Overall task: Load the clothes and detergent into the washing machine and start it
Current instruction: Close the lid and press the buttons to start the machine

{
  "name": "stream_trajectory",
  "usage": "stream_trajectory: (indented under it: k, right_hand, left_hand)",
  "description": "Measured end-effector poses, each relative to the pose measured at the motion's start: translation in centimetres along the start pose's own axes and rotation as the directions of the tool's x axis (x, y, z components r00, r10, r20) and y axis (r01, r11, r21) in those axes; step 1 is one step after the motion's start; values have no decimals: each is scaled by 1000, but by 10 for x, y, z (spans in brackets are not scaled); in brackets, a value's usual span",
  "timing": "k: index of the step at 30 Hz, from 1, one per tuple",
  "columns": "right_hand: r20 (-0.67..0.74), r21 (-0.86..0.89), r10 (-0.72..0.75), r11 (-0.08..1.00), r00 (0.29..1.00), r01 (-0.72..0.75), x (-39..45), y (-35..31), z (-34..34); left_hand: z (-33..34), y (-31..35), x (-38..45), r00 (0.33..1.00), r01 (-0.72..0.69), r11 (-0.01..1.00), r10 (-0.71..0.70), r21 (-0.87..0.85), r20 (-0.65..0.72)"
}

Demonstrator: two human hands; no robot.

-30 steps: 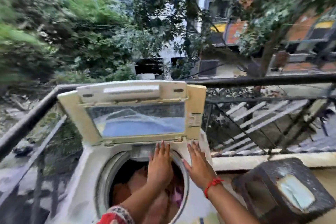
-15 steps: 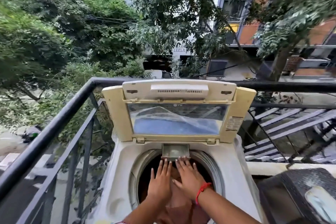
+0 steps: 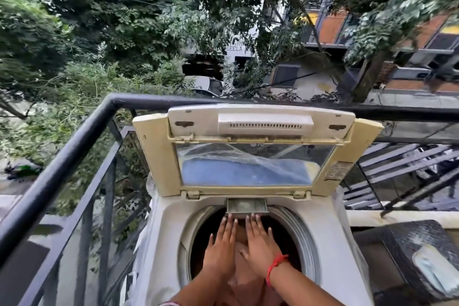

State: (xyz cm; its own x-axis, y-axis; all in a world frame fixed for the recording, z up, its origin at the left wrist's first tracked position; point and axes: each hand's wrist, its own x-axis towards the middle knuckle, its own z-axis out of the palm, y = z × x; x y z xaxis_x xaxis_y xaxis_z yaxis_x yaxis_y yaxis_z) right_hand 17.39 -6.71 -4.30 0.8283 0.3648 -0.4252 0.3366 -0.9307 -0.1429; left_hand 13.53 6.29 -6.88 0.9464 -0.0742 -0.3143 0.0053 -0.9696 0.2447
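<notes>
A white top-loading washing machine [image 3: 330, 243] stands on a balcony with its cream lid [image 3: 159, 156] raised upright. Brownish-pink clothes [image 3: 244, 278] lie inside the round drum. My left hand [image 3: 222, 246] and my right hand [image 3: 259, 243] reach side by side over the drum opening, fingers straight and flat, fingertips just below the small detergent drawer [image 3: 247, 205] that juts out at the back rim. A red thread circles my right wrist. No detergent container is in view.
A black metal railing [image 3: 74, 146] runs along the left and behind the machine, with trees and buildings beyond. A dark woven basket [image 3: 407, 238] holding a pale object sits to the right of the machine.
The view has swung so the machine sits centred. Both hands have shifted from the drum's right rim to its middle, then forward, fingertips now just below the drawer.
</notes>
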Motion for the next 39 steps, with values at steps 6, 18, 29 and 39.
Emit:
stream_trajectory:
  k: [6,18,29,39]
  right_hand:
    - [-8,5,-2,1000,1000,2,15,7,-6]
    - [21,81,2,997,1000,-4,37,6,-18]
    - [-139,209,-95,970,986,123,18,16,-54]
    - [-947,-157,-268,867,177,473,-62,-5,-236]
  left_hand:
    - [-1,-2,22,1000,-4,1000,5,-16,21]
    - [-12,-5,51,995,50,999,-50,2,84]
    - [-55,8,24,978,-38,958,-22,-284,-205]
    - [-253,67,-22,250,-520,853,106,-41,-962]
